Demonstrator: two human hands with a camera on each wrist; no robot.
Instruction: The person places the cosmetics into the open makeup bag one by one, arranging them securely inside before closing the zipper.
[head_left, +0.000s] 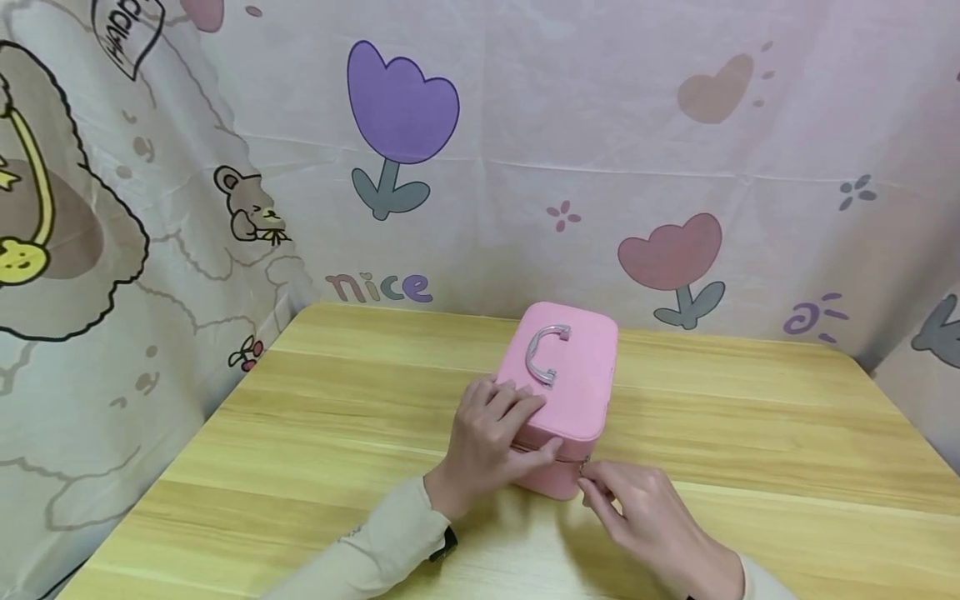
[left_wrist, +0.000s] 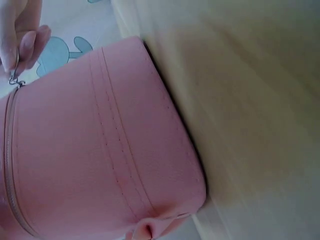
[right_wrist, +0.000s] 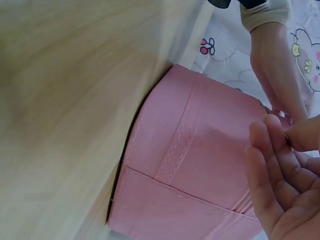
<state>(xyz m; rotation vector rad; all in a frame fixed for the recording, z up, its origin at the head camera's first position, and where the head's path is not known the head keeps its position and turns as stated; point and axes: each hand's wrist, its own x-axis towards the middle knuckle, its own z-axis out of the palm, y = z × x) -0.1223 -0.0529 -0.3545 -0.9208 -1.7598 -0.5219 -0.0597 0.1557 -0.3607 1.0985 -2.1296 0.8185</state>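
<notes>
A pink zippered case [head_left: 573, 367] with a silver handle [head_left: 534, 354] on its lid sits on the wooden table. My left hand [head_left: 487, 433] rests on the near-left part of the lid, its thumb lying along the front side. At the case's near-right corner, my right hand [head_left: 645, 508] pinches the metal zipper pull [left_wrist: 14, 79] between thumb and finger. The zipper [left_wrist: 10, 165] runs around the side below the lid in the left wrist view. In the right wrist view the fingertips [right_wrist: 272, 127] mostly hide the pull.
The wooden table [head_left: 315, 433] extends on both sides of the case. Behind it hangs a printed cloth [head_left: 525, 125] with flowers and hearts, and more printed cloth covers the left side. A dark band [head_left: 444, 546] shows at the left wrist.
</notes>
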